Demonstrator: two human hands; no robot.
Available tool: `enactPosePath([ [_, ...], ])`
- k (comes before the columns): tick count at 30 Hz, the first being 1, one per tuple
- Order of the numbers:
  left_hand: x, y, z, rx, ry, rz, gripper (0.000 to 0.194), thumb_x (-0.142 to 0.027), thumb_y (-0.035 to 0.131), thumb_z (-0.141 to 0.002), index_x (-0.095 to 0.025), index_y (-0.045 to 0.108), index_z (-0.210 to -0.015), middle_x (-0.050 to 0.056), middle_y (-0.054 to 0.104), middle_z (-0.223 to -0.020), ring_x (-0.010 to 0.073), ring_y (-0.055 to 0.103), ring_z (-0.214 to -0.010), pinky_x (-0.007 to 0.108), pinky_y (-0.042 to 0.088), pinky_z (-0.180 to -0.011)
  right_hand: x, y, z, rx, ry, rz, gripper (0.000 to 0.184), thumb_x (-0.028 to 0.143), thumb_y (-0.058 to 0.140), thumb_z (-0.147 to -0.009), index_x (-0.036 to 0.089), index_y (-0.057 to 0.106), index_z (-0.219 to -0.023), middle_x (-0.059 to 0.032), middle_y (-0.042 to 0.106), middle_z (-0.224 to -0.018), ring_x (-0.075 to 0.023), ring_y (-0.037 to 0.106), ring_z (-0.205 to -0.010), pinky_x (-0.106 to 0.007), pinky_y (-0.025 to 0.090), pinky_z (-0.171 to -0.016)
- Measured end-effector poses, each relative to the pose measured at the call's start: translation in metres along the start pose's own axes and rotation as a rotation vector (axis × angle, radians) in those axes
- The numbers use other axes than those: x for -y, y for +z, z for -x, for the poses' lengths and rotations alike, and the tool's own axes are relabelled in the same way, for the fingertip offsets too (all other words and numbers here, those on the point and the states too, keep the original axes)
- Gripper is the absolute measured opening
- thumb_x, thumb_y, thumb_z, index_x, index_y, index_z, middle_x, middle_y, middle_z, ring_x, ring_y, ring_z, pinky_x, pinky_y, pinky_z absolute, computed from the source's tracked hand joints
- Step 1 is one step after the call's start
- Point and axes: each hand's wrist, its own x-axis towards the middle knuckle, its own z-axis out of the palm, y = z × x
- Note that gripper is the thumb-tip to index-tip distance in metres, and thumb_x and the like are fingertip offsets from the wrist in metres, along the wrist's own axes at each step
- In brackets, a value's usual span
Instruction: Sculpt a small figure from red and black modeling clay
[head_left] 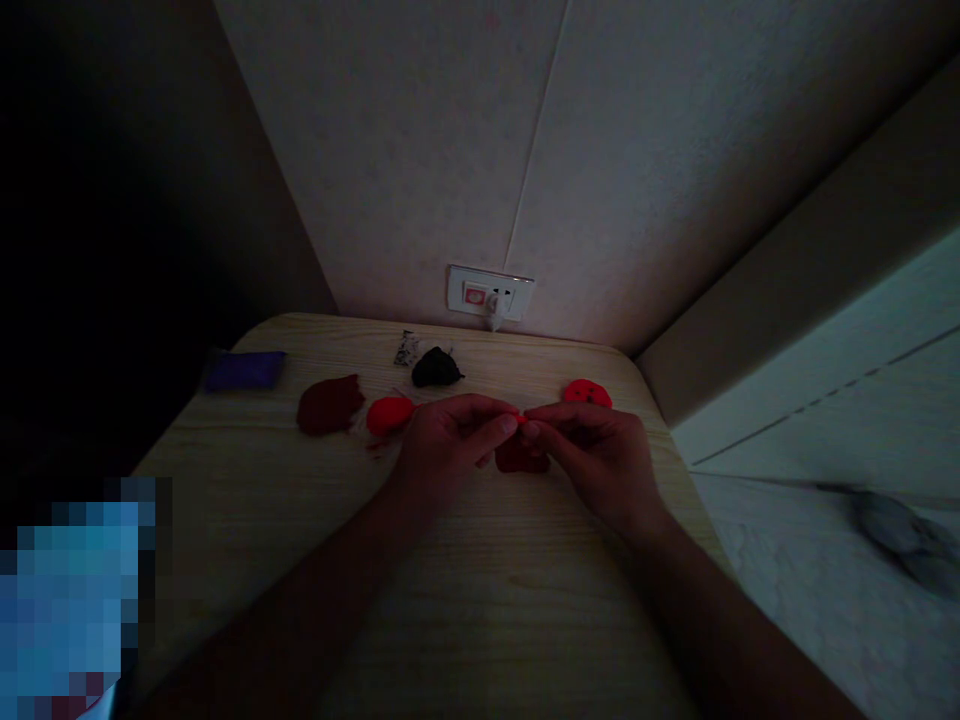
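Observation:
My left hand (450,440) and my right hand (592,450) meet above a light wooden table (450,600). Their fingertips pinch a tiny bright red bit of clay (521,420) between them. Directly under the fingers a dark red flat piece (517,460) lies on the table. A bright red lump (389,413) sits just left of my left hand. A red disc with dark spots (587,394) lies beyond my right hand.
A dark red lump (328,404), a black lump (436,368), a small crumpled wrapper (406,347) and a purple block (246,370) lie further back. A wall socket with a plug (489,292) sits above the table's far edge. Walls close in behind and left.

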Motion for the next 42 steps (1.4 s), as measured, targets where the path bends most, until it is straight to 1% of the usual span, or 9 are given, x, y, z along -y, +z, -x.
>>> enactPosePath([
  [6, 0.0028, -0.0014, 0.0004, 0.020, 0.006, 0.008, 0.017, -0.032, 0.086, -0.075, -0.019, 0.081, -0.084, 0.000, 0.070, -0.064, 0.0079, 0.050, -0.051, 0.021, 0.039, -0.049, -0.0007, -0.0003, -0.0006, -0.017, -0.022, -0.017, 0.021, 0.036, 0.093, -0.073, 0.024, 0.084, -0.088, -0.0034, 0.082, -0.079, -0.0189, 0.076, -0.068, -0.030, 0.066, -0.064],
  [11, 0.0029, -0.0016, 0.0005, 0.019, 0.005, -0.012, 0.020, -0.033, 0.087, -0.074, -0.019, 0.081, -0.087, 0.001, 0.071, -0.066, 0.0088, 0.052, -0.051, 0.022, 0.041, -0.049, -0.0017, -0.0008, -0.0011, 0.015, -0.028, 0.000, 0.019, 0.040, 0.089, -0.078, 0.024, 0.083, -0.086, -0.0035, 0.080, -0.076, -0.0185, 0.075, -0.066, -0.031, 0.066, -0.063],
  [15, 0.0029, -0.0013, 0.0007, 0.025, 0.014, -0.006, 0.020, -0.033, 0.087, -0.073, -0.020, 0.082, -0.087, 0.001, 0.073, -0.069, 0.0090, 0.053, -0.051, 0.023, 0.041, -0.049, -0.0020, -0.0011, -0.0011, -0.002, -0.050, -0.022, 0.022, 0.038, 0.092, -0.074, 0.025, 0.084, -0.091, -0.0037, 0.082, -0.082, -0.0194, 0.076, -0.070, -0.032, 0.066, -0.066],
  [20, 0.0030, -0.0016, 0.0009, 0.039, 0.011, 0.033, 0.020, -0.029, 0.087, -0.074, -0.021, 0.082, -0.091, 0.001, 0.075, -0.073, 0.0079, 0.053, -0.051, 0.022, 0.041, -0.049, -0.0005, -0.0018, -0.0013, 0.025, -0.053, -0.020, 0.015, 0.036, 0.090, -0.077, 0.026, 0.084, -0.086, -0.0027, 0.081, -0.079, -0.0184, 0.075, -0.069, -0.030, 0.064, -0.064],
  [25, 0.0007, -0.0003, 0.0004, 0.025, -0.022, 0.130, 0.020, -0.030, 0.086, -0.073, -0.020, 0.082, -0.090, -0.002, 0.068, -0.063, 0.0074, 0.050, -0.050, 0.022, 0.039, -0.049, 0.0016, -0.0013, -0.0025, -0.008, -0.054, -0.029, 0.015, 0.033, 0.092, -0.075, 0.026, 0.083, -0.084, -0.0018, 0.080, -0.079, -0.0172, 0.074, -0.071, -0.028, 0.063, -0.067],
  [29, 0.0005, -0.0006, 0.0007, 0.055, -0.035, 0.106, 0.017, -0.033, 0.088, -0.072, -0.018, 0.081, -0.080, 0.000, 0.069, -0.064, 0.0079, 0.051, -0.052, 0.022, 0.038, -0.050, 0.0047, 0.0002, -0.0025, 0.028, -0.020, -0.083, 0.015, 0.035, 0.092, -0.075, 0.026, 0.082, -0.083, -0.0010, 0.080, -0.078, -0.0179, 0.074, -0.070, -0.030, 0.064, -0.065],
  [34, -0.0015, -0.0007, 0.0019, 0.094, -0.092, 0.136, 0.022, -0.035, 0.090, -0.071, -0.017, 0.079, -0.077, -0.001, 0.064, -0.057, 0.0080, 0.050, -0.051, 0.023, 0.038, -0.052, 0.0044, -0.0012, -0.0017, 0.095, -0.002, -0.152, 0.011, 0.030, 0.089, -0.079, 0.025, 0.082, -0.086, -0.0006, 0.080, -0.078, -0.0154, 0.075, -0.068, -0.027, 0.065, -0.064],
  [38, -0.0029, -0.0002, 0.0031, 0.147, -0.167, 0.222, 0.025, -0.035, 0.091, -0.069, -0.016, 0.078, -0.079, 0.000, 0.067, -0.063, 0.0074, 0.049, -0.052, 0.023, 0.038, -0.054, -0.0006, -0.0041, -0.0023, 0.133, 0.000, -0.216, 0.010, 0.027, 0.089, -0.080, 0.023, 0.082, -0.087, -0.0007, 0.080, -0.078, -0.0134, 0.075, -0.067, -0.024, 0.065, -0.064],
  [42, -0.0012, -0.0011, 0.0031, 0.157, -0.173, 0.239, 0.027, -0.033, 0.092, -0.068, -0.016, 0.075, -0.079, 0.000, 0.070, -0.068, 0.0074, 0.051, -0.054, 0.023, 0.039, -0.056, -0.0034, -0.0044, -0.0027, 0.182, 0.028, -0.285, 0.011, 0.027, 0.088, -0.082, 0.023, 0.082, -0.089, -0.0007, 0.081, -0.078, -0.0136, 0.076, -0.067, -0.024, 0.066, -0.065],
])
